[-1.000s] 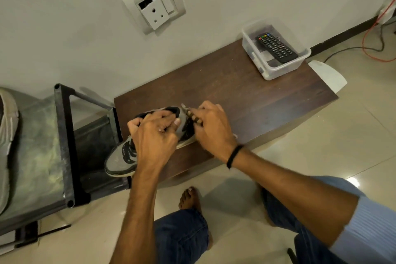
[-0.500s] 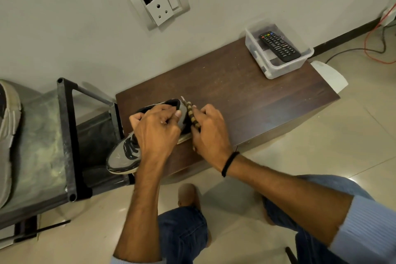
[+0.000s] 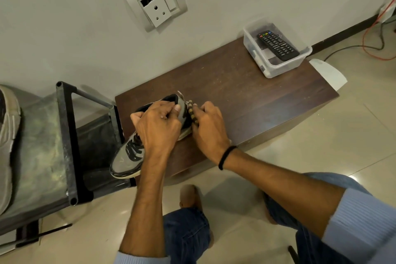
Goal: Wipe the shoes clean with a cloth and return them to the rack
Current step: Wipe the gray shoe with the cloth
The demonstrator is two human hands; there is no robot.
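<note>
Head view: left hand (image 3: 158,126) clamps grey shoe (image 3: 126,158) at collar to steady it on bench (image 3: 246,96) edge, w/ right hand (image 3: 209,126) just beside pinching striped cloth (image 3: 191,111) to heel for wiping; rack (image 3: 66,139) sits left of both hands.

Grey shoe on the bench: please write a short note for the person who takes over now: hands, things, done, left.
Left hand grips the grey shoe at its collar. Right hand pinches the striped cloth against the heel.
The shoe lies on the wooden bench, toe over the edge toward the rack. Another shoe lies on the rack's top.
Done: wiping under way at the heel.
Left: finish wiping, then put the shoe on the rack.
</note>
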